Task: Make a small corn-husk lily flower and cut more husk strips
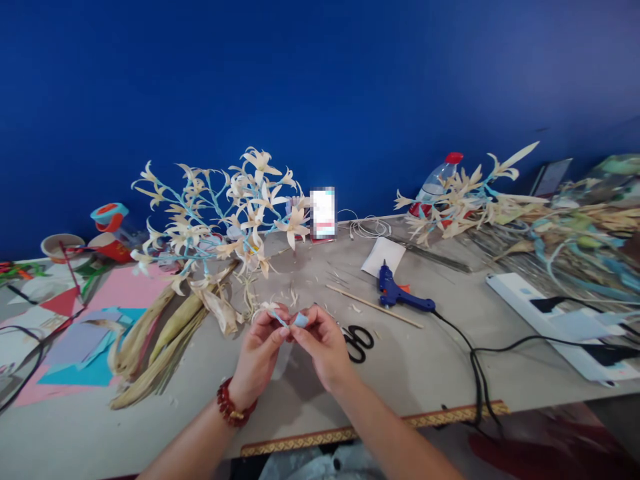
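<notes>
My left hand (259, 353), with a red bead bracelet at the wrist, pinches a small pale husk flower (268, 309) on a thin stem. My right hand (323, 347) pinches a roll of light blue tape (301, 321) whose strip runs to the stem. Both hands hover close together above the grey table (440, 360), fingers closed. Black scissors (358, 341) lie just right of my right hand. A branch of cream husk flowers with blue-wrapped stems (225, 213) lies behind the hands.
Dried corn husks (165, 333) and coloured paper sheets (75, 340) lie at left. A blue glue gun (400, 295) with a black cord, a wooden stick (373, 305) and white paper sit at right. More husk flowers (460, 193) and a plastic bottle (437, 180) stand behind.
</notes>
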A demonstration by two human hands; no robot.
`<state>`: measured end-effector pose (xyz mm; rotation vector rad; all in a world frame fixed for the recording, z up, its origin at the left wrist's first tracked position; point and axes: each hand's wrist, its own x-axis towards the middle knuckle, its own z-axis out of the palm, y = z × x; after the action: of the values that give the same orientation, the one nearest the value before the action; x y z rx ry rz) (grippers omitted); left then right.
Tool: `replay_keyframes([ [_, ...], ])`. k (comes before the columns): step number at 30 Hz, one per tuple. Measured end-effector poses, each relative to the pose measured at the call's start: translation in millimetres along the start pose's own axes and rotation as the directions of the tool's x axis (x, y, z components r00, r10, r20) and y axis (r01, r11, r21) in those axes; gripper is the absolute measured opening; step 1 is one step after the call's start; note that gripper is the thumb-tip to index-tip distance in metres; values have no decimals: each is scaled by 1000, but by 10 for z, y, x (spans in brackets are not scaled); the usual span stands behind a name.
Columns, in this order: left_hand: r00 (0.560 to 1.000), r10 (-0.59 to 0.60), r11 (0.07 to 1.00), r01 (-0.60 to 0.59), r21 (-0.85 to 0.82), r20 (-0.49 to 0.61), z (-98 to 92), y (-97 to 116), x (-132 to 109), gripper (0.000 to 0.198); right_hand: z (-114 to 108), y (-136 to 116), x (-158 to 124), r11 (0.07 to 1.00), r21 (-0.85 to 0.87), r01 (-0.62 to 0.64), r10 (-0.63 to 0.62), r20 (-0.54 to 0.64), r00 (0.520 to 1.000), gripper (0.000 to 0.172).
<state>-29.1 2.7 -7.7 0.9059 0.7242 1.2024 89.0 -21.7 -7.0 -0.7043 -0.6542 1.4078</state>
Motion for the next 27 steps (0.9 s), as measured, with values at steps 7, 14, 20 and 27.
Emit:
replay_keyframes([
  [7,999,44,997,-43,69,-16,-12,-9,-3,9,-22,-3,-19,974,-202,99,-103,-8,995,23],
  [14,998,37,999,-39,29,52,23,52,-13,8,-28,-37,8,998,-57,-25,26,27,999,26],
  [20,997,44,999,-46,22,68,-6,53,-8,6,-17,-46,17,993,44,-113,111,33,993,28],
  [27,998,4,1000,-3,-25,70,-17,57,1,8,-21,-68,32,981,97,-166,159,75,984,32],
])
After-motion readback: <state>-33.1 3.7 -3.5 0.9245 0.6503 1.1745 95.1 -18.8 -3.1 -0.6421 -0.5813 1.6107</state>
